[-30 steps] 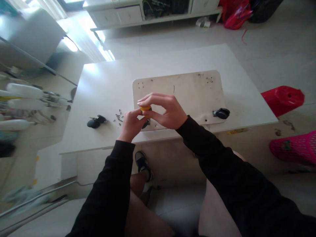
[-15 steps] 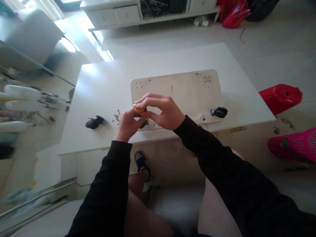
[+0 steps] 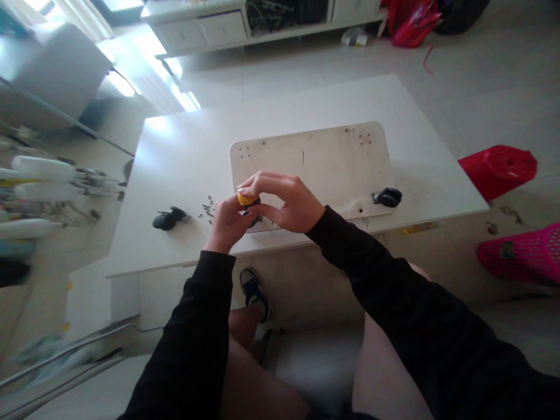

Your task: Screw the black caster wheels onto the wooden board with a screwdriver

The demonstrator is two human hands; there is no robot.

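Observation:
Both my hands meet over the near left corner of a pale wooden board point(image 3: 324, 163) that lies on the white table point(image 3: 188, 151). My right hand point(image 3: 286, 201) pinches a small yellow-topped tool point(image 3: 245, 200), probably a screwdriver handle, held upright over the board. My left hand point(image 3: 227, 224) is curled beside it, its fingers closed at the tool's lower part and a dark caster wheel point(image 3: 256, 220) that sits under my hands. What my left fingers grip is hidden.
A black caster wheel point(image 3: 388, 197) sits on the board's near right corner. Another loose caster point(image 3: 168, 219) and several small screws point(image 3: 209, 207) lie on the table to the left. A red stool point(image 3: 499, 169) and a pink basket point(image 3: 522, 254) stand at the right.
My hands have stayed at the same corner, with only small finger shifts around the yellow tool. The camera has drifted slightly.

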